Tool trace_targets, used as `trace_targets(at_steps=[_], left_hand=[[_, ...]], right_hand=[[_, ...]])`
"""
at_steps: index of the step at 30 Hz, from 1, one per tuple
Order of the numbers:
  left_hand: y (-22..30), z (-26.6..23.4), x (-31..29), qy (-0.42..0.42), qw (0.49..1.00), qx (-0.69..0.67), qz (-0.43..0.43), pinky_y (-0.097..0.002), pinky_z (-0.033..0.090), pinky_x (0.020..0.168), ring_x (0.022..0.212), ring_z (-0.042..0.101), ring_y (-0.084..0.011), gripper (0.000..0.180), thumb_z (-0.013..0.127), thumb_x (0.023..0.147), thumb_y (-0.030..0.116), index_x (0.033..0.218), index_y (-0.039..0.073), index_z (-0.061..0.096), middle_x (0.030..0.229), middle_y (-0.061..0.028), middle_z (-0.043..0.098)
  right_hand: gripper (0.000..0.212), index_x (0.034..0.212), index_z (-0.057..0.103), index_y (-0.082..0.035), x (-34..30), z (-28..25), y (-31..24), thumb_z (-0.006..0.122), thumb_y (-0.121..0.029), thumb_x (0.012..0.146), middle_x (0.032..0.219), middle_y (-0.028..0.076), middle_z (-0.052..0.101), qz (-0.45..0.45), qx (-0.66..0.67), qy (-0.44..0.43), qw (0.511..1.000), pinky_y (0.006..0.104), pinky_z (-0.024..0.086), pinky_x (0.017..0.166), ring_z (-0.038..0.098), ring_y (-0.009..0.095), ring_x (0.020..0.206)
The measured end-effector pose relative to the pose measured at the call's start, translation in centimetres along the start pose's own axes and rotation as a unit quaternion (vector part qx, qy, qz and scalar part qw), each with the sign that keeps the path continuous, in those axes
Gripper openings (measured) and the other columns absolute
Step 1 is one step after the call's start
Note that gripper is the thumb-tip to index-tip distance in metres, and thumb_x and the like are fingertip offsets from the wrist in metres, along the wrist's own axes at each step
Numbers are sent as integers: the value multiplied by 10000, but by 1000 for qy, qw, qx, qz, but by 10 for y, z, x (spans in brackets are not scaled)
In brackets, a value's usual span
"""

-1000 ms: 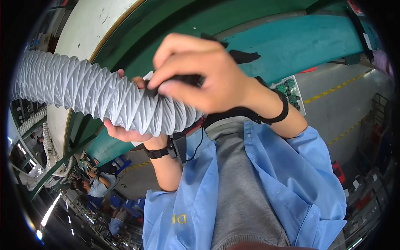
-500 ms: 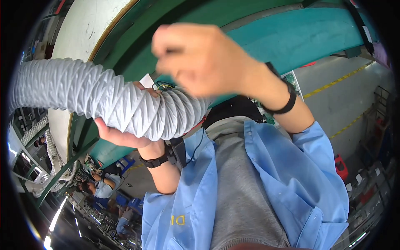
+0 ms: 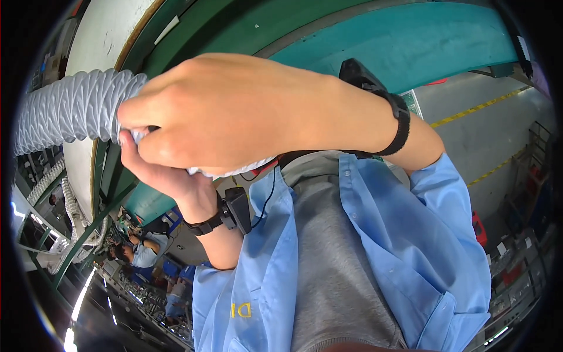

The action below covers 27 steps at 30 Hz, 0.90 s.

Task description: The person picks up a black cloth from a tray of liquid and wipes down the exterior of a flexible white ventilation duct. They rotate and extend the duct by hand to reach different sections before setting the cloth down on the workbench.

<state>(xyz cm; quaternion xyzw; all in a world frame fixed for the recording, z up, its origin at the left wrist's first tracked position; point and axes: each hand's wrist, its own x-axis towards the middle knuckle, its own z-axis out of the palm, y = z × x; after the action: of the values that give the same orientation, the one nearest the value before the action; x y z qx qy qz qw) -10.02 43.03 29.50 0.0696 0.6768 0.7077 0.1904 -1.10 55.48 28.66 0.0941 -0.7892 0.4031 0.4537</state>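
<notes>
A grey ribbed flexible duct hose comes in from the left and passes behind my hands. My left hand is closed around it from below, thumb up beside the ribs. Across the top lies my right hand, its fingers curled onto the hose close to the left thumb. Most of the right fingertips and the hose's near part are hidden behind the back of that hand. A strip of the hose's pale fabric shows under the right palm. Both wrists wear black straps with a small black device.
A green bench curves across the top, with a pale board at upper left. More white hoses hang at the left. A co-worker is at lower left. Yellow floor lines run on the right.
My right hand has come down and to the left, from above the hose onto it by my left hand. The hose's near end, visible before, is now mostly covered.
</notes>
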Motion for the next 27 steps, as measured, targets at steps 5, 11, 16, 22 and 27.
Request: trace_targets(at_steps=[5, 11, 16, 22, 27], left_hand=[[-9, -2, -4, 13, 997, 38, 69, -362, 503, 946, 1111, 633, -191, 436, 462, 1030, 465, 1242, 108, 594, 1172, -68, 655], [-6, -7, 1, -47, 998, -22, 45, -384, 518, 967, 1130, 648, -211, 501, 458, 1025, 476, 1287, 70, 590, 1181, -96, 671], [-3, 8, -2, -18, 997, -51, -46, -398, 531, 967, 1113, 669, -249, 591, 474, 1000, 502, 1307, 7, 571, 1212, -137, 675], [-6, 4, 6, -34, 995, -83, -44, -442, 544, 956, 1103, 679, -298, 654, 483, 981, 503, 1361, -26, 541, 1243, -186, 671], [21, -18, 5, -69, 982, -158, -80, -452, 547, 784, 884, 687, -311, 649, 444, 972, 610, 1226, 39, 621, 1061, -182, 705]], right_hand=[[46, 648, 687, -40, 11, -14, 1, 678, -79, 671, 734, 81, 655, 32, -13, -99, 994, 399, 542, 549, 702, 288, 694], [83, 661, 711, -31, 8, -22, 0, 647, -82, 655, 713, 95, 681, 65, -18, -150, 986, 422, 540, 549, 709, 297, 684], [89, 684, 708, -27, 3, -26, 7, 649, -87, 653, 748, 98, 673, 47, -31, -98, 994, 439, 533, 551, 701, 309, 681], [63, 664, 665, -33, -7, -26, 18, 657, -95, 657, 726, 83, 638, 9, -23, -23, 999, 422, 530, 546, 689, 298, 665], [157, 937, 682, 2, -23, -49, 38, 717, 32, 787, 848, 145, 626, 72, 55, -55, 994, 329, 494, 640, 607, 287, 698]])
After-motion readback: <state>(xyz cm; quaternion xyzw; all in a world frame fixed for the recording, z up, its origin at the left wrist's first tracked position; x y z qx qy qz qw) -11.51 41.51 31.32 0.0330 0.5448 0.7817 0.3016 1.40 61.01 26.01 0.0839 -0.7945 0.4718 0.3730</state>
